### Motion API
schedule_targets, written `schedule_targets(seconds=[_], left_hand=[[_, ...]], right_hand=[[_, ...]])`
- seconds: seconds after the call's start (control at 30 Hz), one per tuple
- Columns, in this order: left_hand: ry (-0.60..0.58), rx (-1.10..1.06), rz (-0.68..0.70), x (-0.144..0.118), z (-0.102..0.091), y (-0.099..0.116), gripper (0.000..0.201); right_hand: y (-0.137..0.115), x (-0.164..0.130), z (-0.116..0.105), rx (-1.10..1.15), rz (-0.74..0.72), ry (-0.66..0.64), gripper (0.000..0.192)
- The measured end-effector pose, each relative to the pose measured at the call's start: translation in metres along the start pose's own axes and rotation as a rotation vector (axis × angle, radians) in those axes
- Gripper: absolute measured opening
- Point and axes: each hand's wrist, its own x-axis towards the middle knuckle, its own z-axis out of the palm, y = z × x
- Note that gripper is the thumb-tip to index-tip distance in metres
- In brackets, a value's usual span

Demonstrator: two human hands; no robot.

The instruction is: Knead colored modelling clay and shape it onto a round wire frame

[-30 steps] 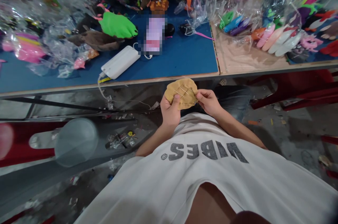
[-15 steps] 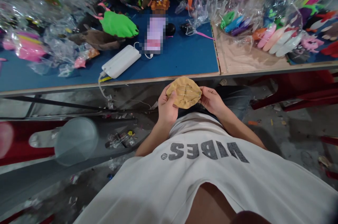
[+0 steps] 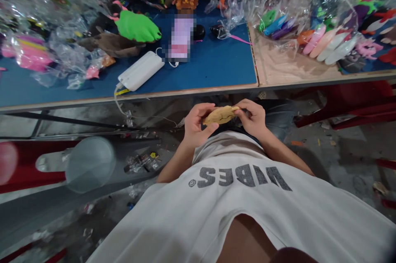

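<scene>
A tan, flattened clay-like piece is held between my hands above my lap, just in front of the table edge. Its edge is turned toward me, so the broad face with thin wires or lines across it is mostly hidden. My left hand curves around the left end, thumb below and fingers behind. At the right end, my right hand pinches the rim between thumb and fingers.
On the blue tabletop lie a white power bank, a blurred-out phone and a green toy figure. Bagged colourful figures sit at the right. A red chair and a grey stool stand below.
The tan piece has tilted from showing its round, wire-crossed face to nearly edge-on. My left thumb has moved off its face to the lower edge, and my right hand has shifted its pinch.
</scene>
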Motion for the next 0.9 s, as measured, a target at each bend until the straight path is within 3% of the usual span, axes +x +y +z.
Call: schedule_targets(seconds=[0.07,0.17,0.3,0.47,0.6,0.77,0.9], left_hand=[[0.009,0.225,0.076,0.001,0.003,0.01,0.051],[0.074,0.433,0.188,0.003,0.011,0.02,0.029],[0.103,0.323,0.252,0.002,0.023,0.02,0.019],[0.026,0.284,0.24,-0.001,0.027,0.02,0.027],[-0.013,0.384,0.32,-0.002,0.028,0.019,0.029],[-0.012,0.322,0.423,-0.003,0.033,0.016,0.028],[-0.018,0.329,0.472,-0.002,0.035,0.015,0.03]], right_hand=[[-0.006,-0.002,-0.001,-0.031,-0.036,-0.025,0.02],[-0.01,-0.007,0.002,0.061,0.033,0.009,0.027],[-0.012,-0.012,0.009,0.149,0.08,0.034,0.028],[-0.014,-0.015,0.018,0.116,-0.191,0.067,0.011],[-0.015,-0.017,0.024,0.083,-0.337,0.068,0.016],[-0.017,-0.021,0.024,0.065,-0.353,0.071,0.017],[-0.016,-0.024,0.024,0.032,-0.272,0.072,0.017]])
